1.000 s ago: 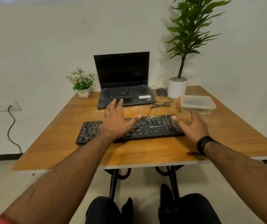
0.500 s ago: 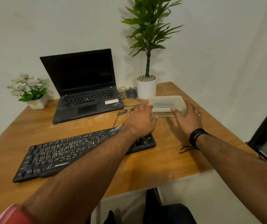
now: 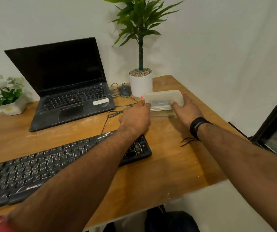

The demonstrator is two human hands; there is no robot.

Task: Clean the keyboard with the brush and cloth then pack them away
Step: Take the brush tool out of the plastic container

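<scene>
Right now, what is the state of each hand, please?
Left hand: touches the left end of the plastic container; grip cannot be told.
Right hand: holds the container's right end.

keyboard (image 3: 54, 166): black, long and flat, with dusty white marks on its keys. It lies slanted on the near left part of the desk.
box (image 3: 163, 101): clear plastic with its lid on and small red clips. Something dark is inside, too blurry to tell.
</scene>
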